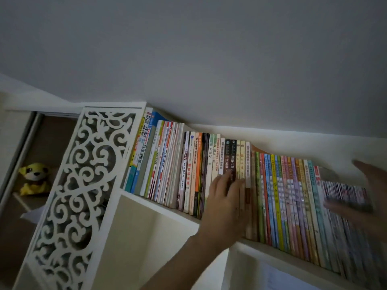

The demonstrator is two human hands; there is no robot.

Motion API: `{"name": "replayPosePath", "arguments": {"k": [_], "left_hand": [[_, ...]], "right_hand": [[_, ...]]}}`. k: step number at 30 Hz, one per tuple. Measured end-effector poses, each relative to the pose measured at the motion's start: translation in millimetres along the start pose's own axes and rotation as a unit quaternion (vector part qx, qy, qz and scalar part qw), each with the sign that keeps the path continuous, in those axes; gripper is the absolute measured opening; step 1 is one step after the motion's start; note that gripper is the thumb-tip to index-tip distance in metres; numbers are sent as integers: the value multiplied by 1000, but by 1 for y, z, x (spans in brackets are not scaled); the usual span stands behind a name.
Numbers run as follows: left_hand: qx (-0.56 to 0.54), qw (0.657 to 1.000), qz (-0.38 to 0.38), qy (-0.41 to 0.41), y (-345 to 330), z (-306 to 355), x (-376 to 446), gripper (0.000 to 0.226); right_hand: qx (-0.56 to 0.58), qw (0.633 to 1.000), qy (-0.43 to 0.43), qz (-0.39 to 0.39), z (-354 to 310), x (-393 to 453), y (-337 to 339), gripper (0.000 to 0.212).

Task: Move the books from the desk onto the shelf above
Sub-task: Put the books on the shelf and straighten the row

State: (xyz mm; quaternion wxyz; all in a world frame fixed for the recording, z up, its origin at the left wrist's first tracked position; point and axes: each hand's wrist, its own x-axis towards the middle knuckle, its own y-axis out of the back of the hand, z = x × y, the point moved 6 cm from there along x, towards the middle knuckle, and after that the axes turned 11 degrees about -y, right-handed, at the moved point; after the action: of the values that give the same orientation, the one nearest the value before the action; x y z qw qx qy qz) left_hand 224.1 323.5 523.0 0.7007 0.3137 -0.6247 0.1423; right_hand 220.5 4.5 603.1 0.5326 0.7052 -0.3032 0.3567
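Left hand (225, 197) flat against book spines (209, 164); shelf (159, 204) packed edge-to-edge.

Dim, grey, even light with soft shadows. The right hand (368, 197) at three o'clock smears with motion blur. Wide-angle bending tilts the edges.
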Motion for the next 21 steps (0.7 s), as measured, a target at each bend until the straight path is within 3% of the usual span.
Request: {"name": "replayPosePath", "arguments": {"k": [3,5,8,15,18,21], "left_hand": [[47,996,2,70,29,-51,-13,73],[79,993,-8,90,43,-84,-23,81],[126,986,-28,103,59,-129,-37,94],[90,983,-58,152,63,-189,-50,115],[84,984,-58,148,60,-197,-53,115],[68,986,-77,128,71,-197,-52,100]], "right_hand": [[-138,988,68,32,-132,-5,6,105],[-158,982,101,-8,-196,-10,-7,99],[-136,983,114,-54,-233,16,-45,94],[-151,978,138,-45,-315,83,-78,96],[-138,979,143,-52,-337,94,-88,88],[-114,981,148,-59,-349,100,-103,86]]}}
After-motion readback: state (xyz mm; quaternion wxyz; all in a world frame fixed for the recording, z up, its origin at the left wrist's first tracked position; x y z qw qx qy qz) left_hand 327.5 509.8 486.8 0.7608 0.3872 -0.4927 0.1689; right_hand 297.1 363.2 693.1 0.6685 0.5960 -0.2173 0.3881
